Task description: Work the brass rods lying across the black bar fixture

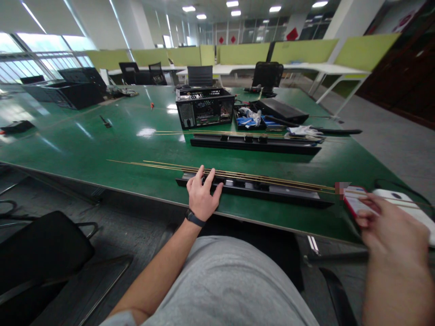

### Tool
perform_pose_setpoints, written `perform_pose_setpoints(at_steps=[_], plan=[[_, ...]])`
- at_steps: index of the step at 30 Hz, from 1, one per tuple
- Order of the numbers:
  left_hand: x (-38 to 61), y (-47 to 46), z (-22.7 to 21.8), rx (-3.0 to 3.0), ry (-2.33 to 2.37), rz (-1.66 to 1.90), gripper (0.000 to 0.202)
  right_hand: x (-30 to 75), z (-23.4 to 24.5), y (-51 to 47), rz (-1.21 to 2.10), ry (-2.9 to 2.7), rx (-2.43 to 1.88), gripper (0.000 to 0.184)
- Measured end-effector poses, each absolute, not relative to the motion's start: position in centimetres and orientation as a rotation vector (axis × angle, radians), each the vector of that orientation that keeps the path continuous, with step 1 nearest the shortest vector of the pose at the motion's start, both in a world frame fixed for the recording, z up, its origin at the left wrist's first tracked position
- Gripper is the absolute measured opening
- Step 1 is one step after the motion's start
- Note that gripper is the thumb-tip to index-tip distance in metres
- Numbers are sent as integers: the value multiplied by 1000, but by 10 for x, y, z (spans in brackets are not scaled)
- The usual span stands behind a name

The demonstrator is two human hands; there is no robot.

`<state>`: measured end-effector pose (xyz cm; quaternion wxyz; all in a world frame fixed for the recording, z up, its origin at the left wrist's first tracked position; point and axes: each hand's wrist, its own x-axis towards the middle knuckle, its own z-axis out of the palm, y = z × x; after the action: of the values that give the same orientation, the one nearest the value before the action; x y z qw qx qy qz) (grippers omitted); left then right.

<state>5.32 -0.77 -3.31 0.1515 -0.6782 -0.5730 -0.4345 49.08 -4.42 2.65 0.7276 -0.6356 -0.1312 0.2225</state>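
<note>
My left hand (203, 194) lies with fingers spread over a long black channel (288, 196), its fingertips touching several thin gold-coloured rods (258, 178) laid along it. Those rods reach well past the channel at both ends. At the right, my right hand (390, 222), blurred, has thumb and fingers pinched together at the line of the rods and seems to grip a thin rod. Beneath its fingertips is a red-edged flat box (355, 201). Beside it lies a white device (408, 208), partly covered by the hand.
A second black channel (254, 144) with similar rods lies farther back. Behind it stand an open computer case (205, 108), a black tray (239, 121) with gloves, and a flat black box (282, 110). More black cases (73, 93) are at the left on the green table (102, 140).
</note>
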Motion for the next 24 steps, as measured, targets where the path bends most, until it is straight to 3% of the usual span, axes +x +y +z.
perform_pose_setpoints(at_steps=[8, 17, 21, 24], plan=[[53, -8, -34, -1934, -1631, -1252, 49, 451, 20, -55, 654, -511, -1336, 41], [54, -8, -33, -1969, -1677, -1269, 51, 451, 16, -69, 570, -630, -1401, 48], [54, -8, -33, -1969, -1682, -1258, 50, 483, 7, -81, 296, -692, -1686, 48], [55, -9, -32, -1961, -1680, -1250, 48, 514, 3, -93, 20, -792, -2062, 60]])
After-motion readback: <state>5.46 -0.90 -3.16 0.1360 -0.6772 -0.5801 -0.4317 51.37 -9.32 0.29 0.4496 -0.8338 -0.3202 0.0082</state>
